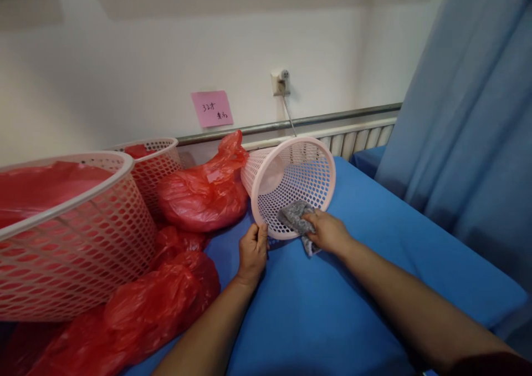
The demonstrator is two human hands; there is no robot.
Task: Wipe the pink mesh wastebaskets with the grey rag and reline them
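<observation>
A pink perforated plastic basket (270, 168) lies on its side on the blue table (374, 265), its open mouth facing me. My left hand (252, 252) grips the lower left part of its rim. My right hand (327, 230) is closed on a grey cloth (293, 215) and presses it against the inside of the basket near the lower rim. Part of the cloth hangs below my fingers.
Two more pink baskets lined with red bags stand at the left, a big near one (75, 237) and a farther one (155, 162). Full red plastic bags (199, 196) lie between them and along the front left (137, 315). A blue curtain (469, 121) hangs at right.
</observation>
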